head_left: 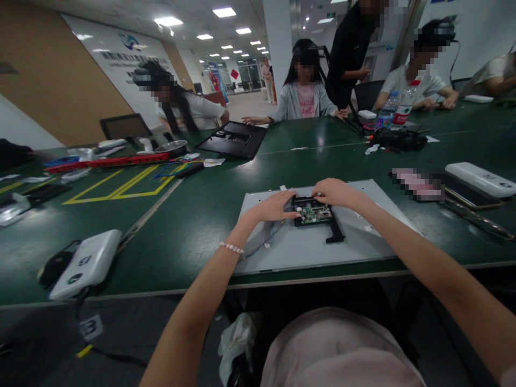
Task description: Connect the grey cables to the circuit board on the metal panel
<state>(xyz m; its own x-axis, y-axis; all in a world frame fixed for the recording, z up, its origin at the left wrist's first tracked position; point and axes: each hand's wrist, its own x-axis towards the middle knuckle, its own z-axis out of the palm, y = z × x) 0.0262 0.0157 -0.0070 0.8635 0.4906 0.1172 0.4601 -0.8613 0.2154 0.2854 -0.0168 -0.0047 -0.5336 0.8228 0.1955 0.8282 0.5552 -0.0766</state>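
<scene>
A black frame carrying a green circuit board is set on a grey panel, which is laid flat on the table. The frame's left side is gripped between thumb and fingers by the left hand; the right hand is curled over its upper right part, though whether anything is pinched there cannot be told. Small components might be damaged if the board were pressed by the left thumb. The thin cable near the left wrist could be snagged were the frame turned carelessly, and the panel's surface could be scratched by dragging
</scene>
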